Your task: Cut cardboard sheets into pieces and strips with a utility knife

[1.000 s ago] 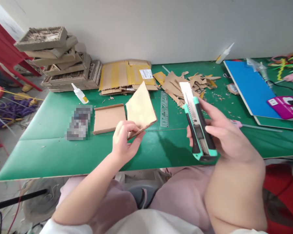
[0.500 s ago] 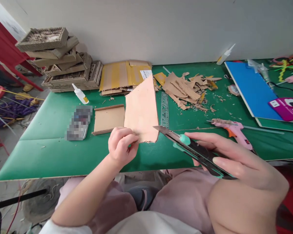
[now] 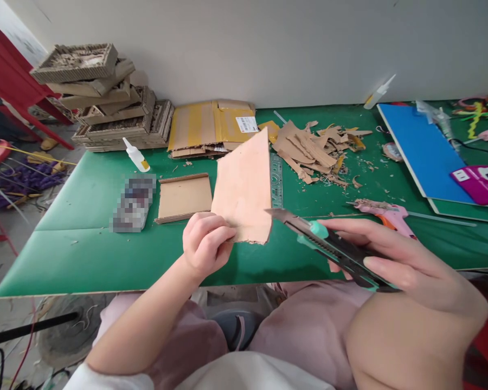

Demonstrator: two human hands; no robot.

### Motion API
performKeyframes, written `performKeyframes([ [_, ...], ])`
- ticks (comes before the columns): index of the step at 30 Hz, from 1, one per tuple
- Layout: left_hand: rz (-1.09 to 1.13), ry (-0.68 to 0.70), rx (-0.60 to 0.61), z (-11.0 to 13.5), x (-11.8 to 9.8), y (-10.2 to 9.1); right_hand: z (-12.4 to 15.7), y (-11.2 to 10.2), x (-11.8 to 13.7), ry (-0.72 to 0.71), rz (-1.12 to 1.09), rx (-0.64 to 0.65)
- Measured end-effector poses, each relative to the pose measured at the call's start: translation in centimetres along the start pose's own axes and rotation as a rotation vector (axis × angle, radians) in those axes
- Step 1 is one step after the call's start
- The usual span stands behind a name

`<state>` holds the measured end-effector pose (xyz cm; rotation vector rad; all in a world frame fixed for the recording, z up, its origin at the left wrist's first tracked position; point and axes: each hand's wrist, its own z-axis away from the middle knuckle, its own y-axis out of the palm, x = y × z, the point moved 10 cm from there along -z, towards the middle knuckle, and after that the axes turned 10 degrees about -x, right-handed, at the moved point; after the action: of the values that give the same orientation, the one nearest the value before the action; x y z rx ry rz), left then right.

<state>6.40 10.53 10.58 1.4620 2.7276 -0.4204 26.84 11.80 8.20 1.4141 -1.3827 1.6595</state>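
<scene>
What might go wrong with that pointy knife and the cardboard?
The utility knife in the right hand has its blade out; if it slips, it might cut the left hand, which grips the same cardboard piece. That piece seems tilted up, not flat on the table, so it could bend. The right arm might bump the glue gun nearby.

trays (image 3: 106,103): piled back left on the table (image 3: 106,260)
flat box (image 3: 203,127): just right of those
scraps (image 3: 313,146): right of the box
cardboard sheet (image 3: 244,189): in front of the box, kinda middle
knife (image 3: 329,244): right of the sheet
</scene>
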Motion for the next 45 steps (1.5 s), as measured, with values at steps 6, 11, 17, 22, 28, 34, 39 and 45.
performKeyframes([
  [6, 0.058, -0.218, 0.140, 0.7, 1.6, 2.1, 0.2, -1.8, -0.8, 0.073, -0.139, -0.180],
  [11, 0.276, -0.732, 0.157, 2.5, 5.0, 3.1, -1.0, -2.0, -1.3, 0.089, -0.166, -0.326],
  [17, 0.742, -1.306, 0.030, 5.6, 6.3, 4.5, -4.3, 1.4, -2.8, 0.119, -0.134, -0.486],
  [22, 0.949, -1.456, 0.058, 5.8, 5.5, 5.6, -4.9, 5.4, -3.4, 0.203, -0.098, -0.277],
  [28, 0.978, -1.619, -0.039, 5.9, 6.2, 5.1, -4.6, 7.1, -2.3, 0.051, -0.114, -0.141],
  [34, 0.967, -1.617, -0.027, 4.9, 5.5, 4.8, -3.3, 4.0, -1.5, 0.001, 0.153, -0.593],
  [39, 0.544, -1.157, 0.005, 2.2, 5.8, 1.9, -3.1, 3.0, -2.5, 0.197, -0.067, -0.635],
  [45, -0.072, -0.155, -0.004, -2.7, 0.8, -1.0, -4.2, 5.0, -4.7, 0.337, -0.363, -0.457],
])
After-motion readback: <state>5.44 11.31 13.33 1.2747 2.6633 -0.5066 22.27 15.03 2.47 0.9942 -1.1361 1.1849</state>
